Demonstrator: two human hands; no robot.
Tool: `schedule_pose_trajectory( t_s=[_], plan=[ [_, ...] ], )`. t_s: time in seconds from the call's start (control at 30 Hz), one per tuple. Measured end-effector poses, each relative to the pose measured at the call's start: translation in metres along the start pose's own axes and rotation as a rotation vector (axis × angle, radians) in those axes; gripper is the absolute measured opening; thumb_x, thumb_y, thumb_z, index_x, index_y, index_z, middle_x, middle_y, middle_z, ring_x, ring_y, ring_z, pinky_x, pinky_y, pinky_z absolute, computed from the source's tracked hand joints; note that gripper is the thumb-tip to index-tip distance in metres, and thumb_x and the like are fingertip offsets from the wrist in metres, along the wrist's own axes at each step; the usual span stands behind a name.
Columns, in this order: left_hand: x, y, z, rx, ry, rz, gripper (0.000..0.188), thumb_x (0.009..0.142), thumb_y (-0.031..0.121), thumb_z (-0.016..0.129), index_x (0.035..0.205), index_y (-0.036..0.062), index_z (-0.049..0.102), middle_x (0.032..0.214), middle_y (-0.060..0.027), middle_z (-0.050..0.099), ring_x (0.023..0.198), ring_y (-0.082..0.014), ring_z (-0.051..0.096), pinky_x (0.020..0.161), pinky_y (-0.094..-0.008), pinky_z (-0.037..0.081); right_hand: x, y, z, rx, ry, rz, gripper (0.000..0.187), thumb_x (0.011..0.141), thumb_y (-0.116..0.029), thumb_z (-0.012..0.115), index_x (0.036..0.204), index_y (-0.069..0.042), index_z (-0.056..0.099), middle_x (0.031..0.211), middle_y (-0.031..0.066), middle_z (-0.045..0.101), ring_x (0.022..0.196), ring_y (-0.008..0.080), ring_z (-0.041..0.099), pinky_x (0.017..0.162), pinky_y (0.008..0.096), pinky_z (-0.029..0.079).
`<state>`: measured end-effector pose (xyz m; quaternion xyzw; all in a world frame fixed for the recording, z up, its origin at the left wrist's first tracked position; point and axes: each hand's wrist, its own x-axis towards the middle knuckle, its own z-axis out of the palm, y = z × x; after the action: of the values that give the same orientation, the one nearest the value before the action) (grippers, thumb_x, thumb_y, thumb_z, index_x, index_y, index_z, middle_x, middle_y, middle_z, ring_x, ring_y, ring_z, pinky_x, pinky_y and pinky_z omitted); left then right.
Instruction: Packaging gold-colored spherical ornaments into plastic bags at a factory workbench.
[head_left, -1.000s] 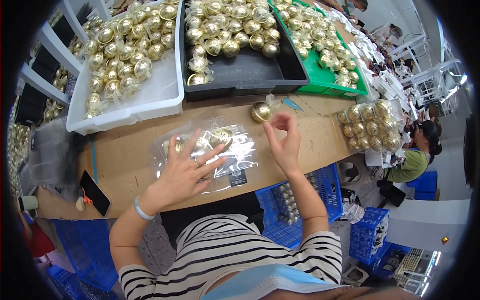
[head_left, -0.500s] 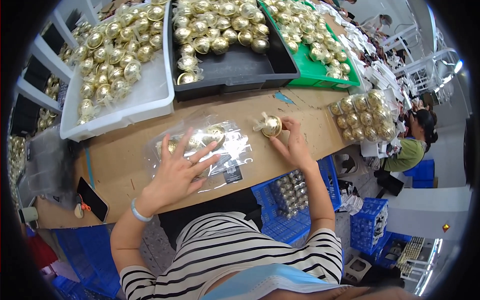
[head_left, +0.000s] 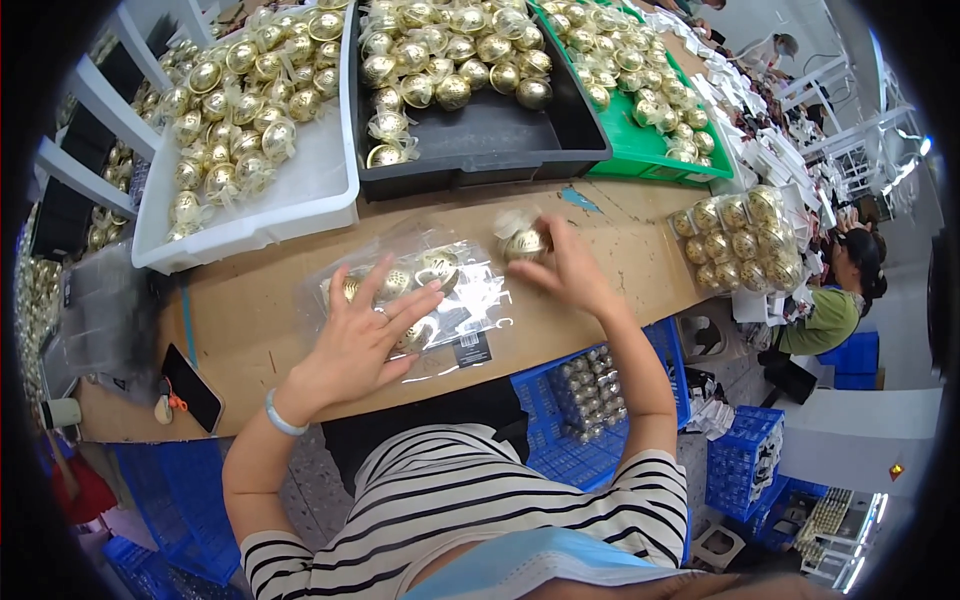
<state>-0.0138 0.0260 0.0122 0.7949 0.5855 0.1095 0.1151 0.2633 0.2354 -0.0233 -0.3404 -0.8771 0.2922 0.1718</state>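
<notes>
My left hand (head_left: pixel 352 342) lies with fingers spread over a clear plastic bag (head_left: pixel 490 298) on the cardboard-covered table. Inside the bag are several gold balls (head_left: pixel 437 267), partly hidden under that hand. To the right of the bag, my right hand (head_left: pixel 572 268) grips a gold ball ornament (head_left: pixel 522 244) between thumb and fingers. A pale sheer ribbon sits at the ball's far side, slightly blurred. The ball is at or just above the table; I cannot tell which.
Along the far side stand a white tray (head_left: pixel 290 222), a black tray (head_left: pixel 480 175) and a green tray (head_left: pixel 625 120) with gold balls. A filled clear pack (head_left: pixel 738 240) lies right. At left are a stack of plastic bags (head_left: pixel 110 310), a phone (head_left: pixel 192 390) and orange-handled scissors (head_left: pixel 172 400).
My right hand has shifted left toward the bag with the ball, whose ribbon has turned from the left to the far side. My left hand stays on the bag. The view has shifted slightly.
</notes>
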Motion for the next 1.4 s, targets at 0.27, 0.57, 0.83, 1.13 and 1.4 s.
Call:
schedule_pose_trajectory(
  t_s=[0.27,0.57,0.83,1.13,1.4],
  plan=[
    [0.013,-0.004,-0.015,-0.157,0.054,0.003,0.082,0.069,0.028,0.079,0.146,0.0231,0.051,0.149,0.0013,0.053,0.138,-0.0397,0.038,0.109,-0.0585,0.025,-0.001,-0.025,0.011,0.456,-0.482,-0.217,0.057,0.077,-0.018,0.09,0.119,0.004,0.06,0.126,0.0117,0.058,0.115,0.0195,0.057,0.1,0.0319,0.046],
    [0.014,-0.004,-0.005,-0.152,0.189,-0.04,0.08,0.054,0.028,0.081,0.133,0.0306,0.067,0.145,-0.0156,0.048,0.125,-0.0384,0.044,0.105,-0.0502,0.032,0.017,-0.022,0.025,0.657,-0.617,-0.145,0.044,0.086,-0.004,0.079,0.127,0.002,0.065,0.118,0.0098,0.066,0.115,0.0197,0.06,0.1,0.0336,0.048],
    [-0.009,0.019,0.01,-0.143,0.734,-0.046,0.091,0.056,0.03,0.088,0.141,0.0262,0.056,0.147,-0.0237,0.042,0.131,-0.0424,0.042,0.106,-0.0526,0.033,-0.007,-0.109,-0.002,0.382,0.112,-0.468,0.029,0.087,-0.012,0.076,0.115,-0.001,0.074,0.116,0.0136,0.071,0.105,0.0265,0.068,0.092,0.0388,0.053],
    [-0.032,0.016,0.057,-0.625,1.084,-0.143,0.119,0.052,0.056,0.097,0.143,0.0062,0.039,0.126,-0.016,0.039,0.116,-0.0334,0.047,0.099,-0.0485,0.043,-0.025,-0.132,0.03,-0.17,0.343,-0.898,0.047,0.103,-0.045,0.053,0.124,-0.007,0.072,0.124,0.0077,0.072,0.119,0.0266,0.062,0.105,0.0405,0.043],
    [-0.02,-0.006,0.031,-0.78,0.925,0.304,0.057,0.084,0.033,0.083,0.128,0.0186,0.048,0.14,-0.0254,0.043,0.119,-0.0335,0.054,0.098,-0.0452,0.047,-0.008,-0.177,-0.006,-0.18,0.396,-0.91,0.039,0.102,-0.036,0.057,0.126,-0.009,0.071,0.116,0.0074,0.074,0.108,0.0264,0.06,0.097,0.0384,0.046]
  ],
)
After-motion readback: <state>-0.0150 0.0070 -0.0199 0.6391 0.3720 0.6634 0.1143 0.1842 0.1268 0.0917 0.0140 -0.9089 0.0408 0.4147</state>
